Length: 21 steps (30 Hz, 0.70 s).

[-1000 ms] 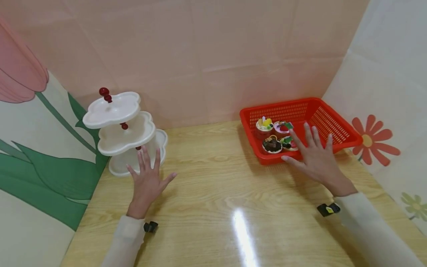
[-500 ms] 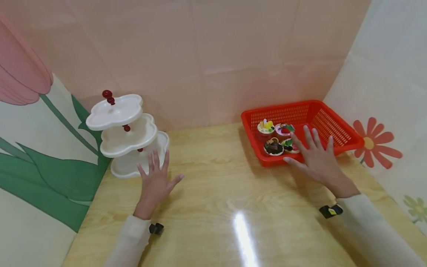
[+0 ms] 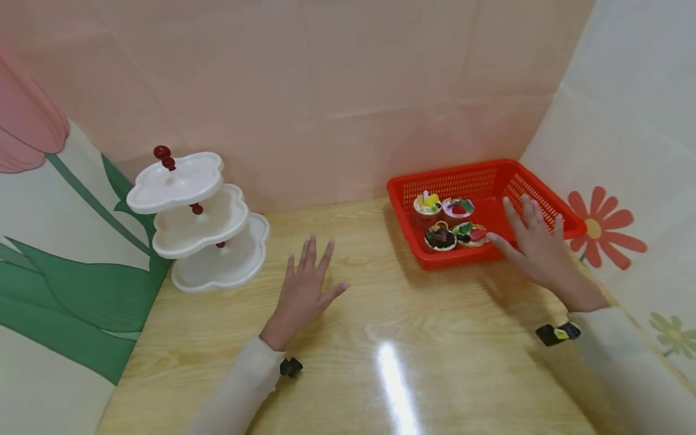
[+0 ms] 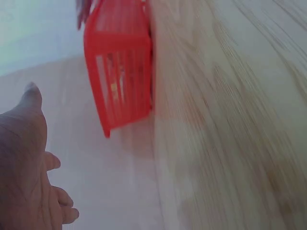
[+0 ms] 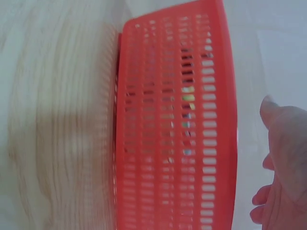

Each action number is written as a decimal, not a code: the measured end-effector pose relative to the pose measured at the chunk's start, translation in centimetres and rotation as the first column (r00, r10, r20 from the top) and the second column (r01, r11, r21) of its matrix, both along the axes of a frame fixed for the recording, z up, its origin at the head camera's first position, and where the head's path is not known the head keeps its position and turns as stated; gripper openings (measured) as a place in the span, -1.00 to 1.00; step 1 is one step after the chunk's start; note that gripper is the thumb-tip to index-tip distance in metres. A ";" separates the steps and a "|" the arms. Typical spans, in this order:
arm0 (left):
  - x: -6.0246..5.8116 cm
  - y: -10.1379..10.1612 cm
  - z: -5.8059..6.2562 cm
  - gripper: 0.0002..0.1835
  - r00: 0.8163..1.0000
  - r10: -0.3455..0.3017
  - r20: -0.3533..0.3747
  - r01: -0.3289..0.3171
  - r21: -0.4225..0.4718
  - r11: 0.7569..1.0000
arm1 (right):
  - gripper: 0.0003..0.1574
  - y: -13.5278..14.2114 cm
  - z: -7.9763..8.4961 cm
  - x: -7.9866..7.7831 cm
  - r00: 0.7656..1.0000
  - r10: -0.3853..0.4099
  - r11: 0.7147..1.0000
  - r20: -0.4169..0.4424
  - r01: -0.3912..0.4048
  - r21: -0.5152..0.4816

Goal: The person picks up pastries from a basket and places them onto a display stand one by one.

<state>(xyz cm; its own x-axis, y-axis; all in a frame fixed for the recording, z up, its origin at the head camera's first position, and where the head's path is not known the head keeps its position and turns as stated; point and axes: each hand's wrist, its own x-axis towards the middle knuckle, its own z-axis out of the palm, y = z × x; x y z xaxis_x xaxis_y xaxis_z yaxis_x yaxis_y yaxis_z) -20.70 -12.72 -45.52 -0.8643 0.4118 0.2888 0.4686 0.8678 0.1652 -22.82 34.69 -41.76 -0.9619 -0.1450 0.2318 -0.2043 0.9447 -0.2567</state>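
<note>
In the head view a red plastic basket [image 3: 424,261] stands at the back right. Inside its left part sit several toy cakes, among them a dark chocolate cupcake [image 3: 440,237], a tart with strawberry and green leaf [image 3: 470,234], a cupcake with yellow fruit [image 3: 427,203] and a pink-topped one [image 3: 458,208]. My right hand [image 3: 535,248] hovers over the basket's near right side, fingers spread, holding nothing. My left hand [image 3: 301,290] is over the middle of the table, fingers straight, holding nothing. Left of it stands a white three-tier cake stand [image 3: 201,223] with red knobs.
The wooden table [image 3: 348,326] reaches to a pink sheet [image 3: 326,90] behind. A flower-printed panel [image 3: 625,151] borders the right side, and a tulip-printed panel [image 3: 65,326] borders the left, close to the stand.
My left hand has moved right, away from the cake stand toward the middle of the table. My right hand has shifted slightly right, uncovering more of the strawberry tart.
</note>
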 end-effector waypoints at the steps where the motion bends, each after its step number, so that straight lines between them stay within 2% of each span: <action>1: 0.0 0.7 0.2 -0.04 1.000 -0.019 0.002 0.019 0.001 1.000 | 0.11 0.4 0.1 -0.1 1.000 -0.011 1.000 0.007 0.011 -0.011; 10: -0.1 5.7 1.4 -0.14 0.980 -0.200 -0.005 0.200 0.067 0.978 | 0.14 4.8 0.4 -0.5 0.996 -0.084 0.992 0.014 0.085 -0.093; 16: -0.2 8.5 1.6 -0.19 0.962 -0.271 0.045 0.263 0.130 0.956 | 0.17 6.9 0.4 -0.9 0.992 -0.121 0.986 0.042 0.125 -0.114; 21: -0.2 10.9 1.4 -0.17 0.948 -0.314 0.049 0.306 0.126 0.944 | 0.16 8.2 0.4 -1.0 0.992 -0.121 0.984 0.045 0.126 -0.123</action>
